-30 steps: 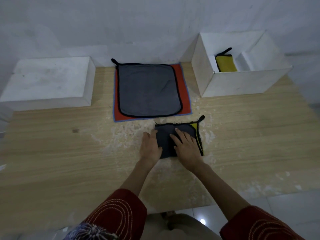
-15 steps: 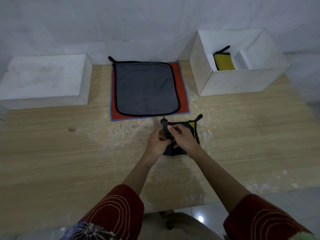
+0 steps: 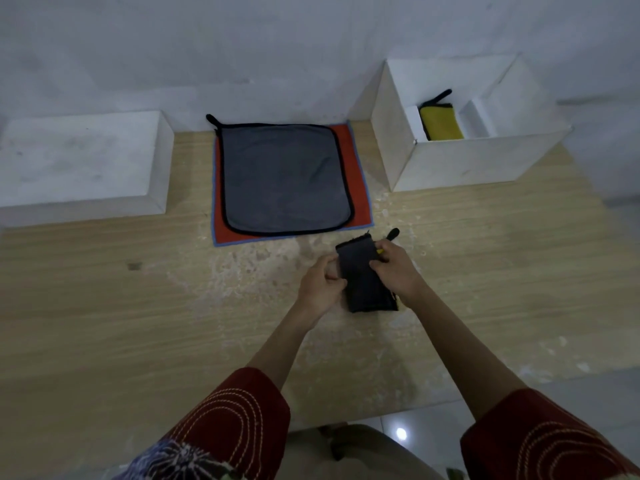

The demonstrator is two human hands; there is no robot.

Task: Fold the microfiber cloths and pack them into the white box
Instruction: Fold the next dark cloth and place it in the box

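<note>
Tabletop: a light wooden tabletop (image 3: 104, 306) by a pale wall, in dim light.
Folded cloth: a small dark folded cloth (image 3: 363, 277) lies on the tabletop, in front of the white box (image 3: 460, 161) and well apart from it.
Left hand: the left hand (image 3: 322, 285) pinches the folded cloth's left edge.
Right hand: the right hand (image 3: 394, 268) grips its right edge, fingers closed on it.
White box: open on top, with a yellow cloth (image 3: 441, 121) already inside.
Flat cloths: a grey cloth (image 3: 284, 178) lies flat on an orange cloth (image 3: 358, 174), left of the white box, not folded yet.
What could go wrong: the fold could pop open when it is lifted toward the white box, if the hands let the edges slip.
</note>
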